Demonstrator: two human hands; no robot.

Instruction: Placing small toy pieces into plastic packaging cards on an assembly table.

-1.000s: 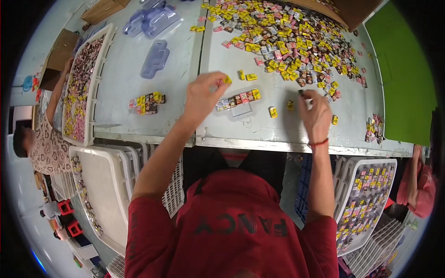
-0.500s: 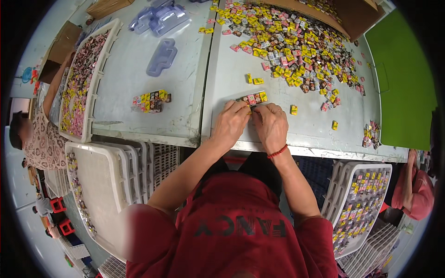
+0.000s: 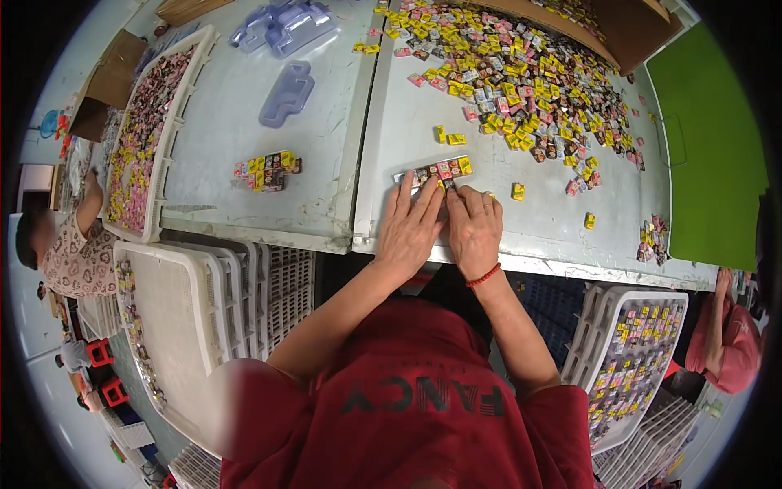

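Observation:
My left hand (image 3: 410, 226) and my right hand (image 3: 474, 228) lie side by side, palms down, at the near edge of the grey table (image 3: 326, 147). Their fingertips press on a small clear tray filled with a row of little wrapped cubes (image 3: 434, 171). The fingers are spread flat, not curled around it. A red band circles my right wrist. A large heap of yellow, pink and dark cubes (image 3: 521, 73) covers the far part of the table. A few loose yellow cubes (image 3: 450, 137) lie just beyond the tray.
A filled tray of cubes (image 3: 267, 171) and empty clear trays (image 3: 287, 90) lie left. A white crate of filled packs (image 3: 147, 130) stands far left, stacked white crates (image 3: 204, 301) below the table. People sit at both sides. A green board (image 3: 709, 130) is right.
Both hands have come together over the small tray; a second ago the left was above it and the right reached toward loose cubes further right.

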